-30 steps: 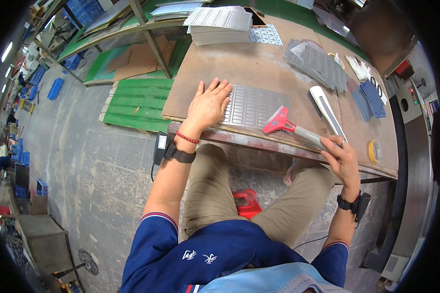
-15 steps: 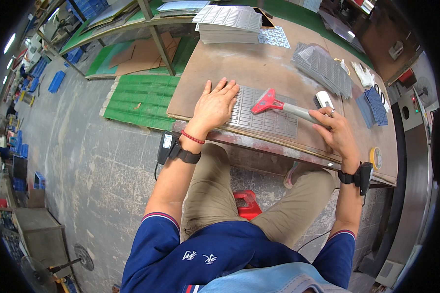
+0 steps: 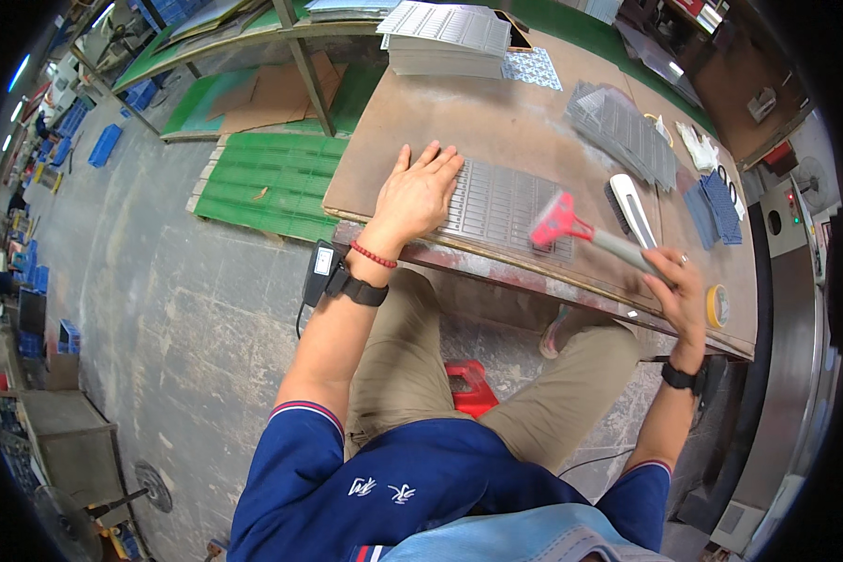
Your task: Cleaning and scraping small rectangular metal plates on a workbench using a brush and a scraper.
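Observation:
My left hand (image 3: pixel 420 191) lies flat with its fingers stretched out over the left end of a thin grey slotted sheet (image 3: pixel 501 201) at the table's front edge. In my right hand (image 3: pixel 676 286) is the grey handle of a scraper (image 3: pixel 618 245), its fingers wrapped round the end. The scraper's red head is over the right end of the sheet, slightly blurred; whether its blade touches cannot be told. Just beyond the handle lies a white-backed brush (image 3: pixel 633 211) with dark bristles.
A tall stack of similar sheets (image 3: pixel 445 58) stands at the back of the wooden table (image 3: pixel 384 122). A fanned grey pile (image 3: pixel 623 131) lies at the back right. Yellow tape (image 3: pixel 717 305), blue pieces (image 3: pixel 719 206) and a white glove (image 3: pixel 698 148) are at the right.
My right hand has drawn the scraper to the right, from the middle of the sheet to its right end. My left hand has stayed on the sheet.

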A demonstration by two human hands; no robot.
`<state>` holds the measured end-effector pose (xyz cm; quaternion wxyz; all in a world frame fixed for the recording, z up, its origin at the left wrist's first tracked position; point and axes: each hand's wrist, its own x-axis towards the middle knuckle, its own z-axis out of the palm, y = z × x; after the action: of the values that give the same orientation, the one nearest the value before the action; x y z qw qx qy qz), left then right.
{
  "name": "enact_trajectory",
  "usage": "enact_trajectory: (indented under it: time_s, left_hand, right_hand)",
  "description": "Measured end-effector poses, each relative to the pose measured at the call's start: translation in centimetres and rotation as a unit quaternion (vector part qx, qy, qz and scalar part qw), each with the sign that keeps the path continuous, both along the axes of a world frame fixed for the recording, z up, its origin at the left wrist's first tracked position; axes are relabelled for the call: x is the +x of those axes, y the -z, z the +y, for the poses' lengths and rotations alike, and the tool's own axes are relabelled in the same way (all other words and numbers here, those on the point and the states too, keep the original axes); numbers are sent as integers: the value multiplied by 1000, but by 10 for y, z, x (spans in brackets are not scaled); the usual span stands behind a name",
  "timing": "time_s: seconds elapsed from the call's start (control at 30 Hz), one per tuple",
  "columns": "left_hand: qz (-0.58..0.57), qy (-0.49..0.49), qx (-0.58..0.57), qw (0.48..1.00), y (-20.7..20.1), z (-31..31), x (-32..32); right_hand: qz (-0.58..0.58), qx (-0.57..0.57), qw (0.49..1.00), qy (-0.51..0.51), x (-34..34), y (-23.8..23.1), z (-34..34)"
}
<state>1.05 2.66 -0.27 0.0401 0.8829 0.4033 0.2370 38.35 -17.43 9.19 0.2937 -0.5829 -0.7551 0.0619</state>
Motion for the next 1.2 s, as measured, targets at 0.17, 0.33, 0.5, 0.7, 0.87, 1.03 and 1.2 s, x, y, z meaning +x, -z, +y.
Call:
enact_trajectory:
  time_s: [0.17, 0.33, 0.5, 0.7, 0.87, 1.03, 1.2]
  left_hand:
    - [12, -11, 2, 1000, -2, 0, -2]
    - [5, -10, 10, 1000, -1, 0, -3]
    - [15, 1, -38, 999, -2, 1, -1]
    - [4, 31, -104, 994, -5, 9, -12]
    - [24, 28, -95, 995, -7, 6, -8]
    - [31, 31, -77, 996, -6, 6, -7]
    - [22, 31, -80, 996, -6, 5, -8]
  right_hand:
    - [22, -56, 998, 9, 30, -6, -49]
    - [26, -55, 998, 12, 29, 0, -49]
    - [33, -84, 996, 3, 31, 2, -42]
    - [12, -104, 994, -5, 28, -11, -31]
    - [2, -86, 996, -6, 35, -2, -36]
    - [40, -89, 995, 16, 33, 8, -36]
    - [25, -90, 996, -17, 9, 2, -11]
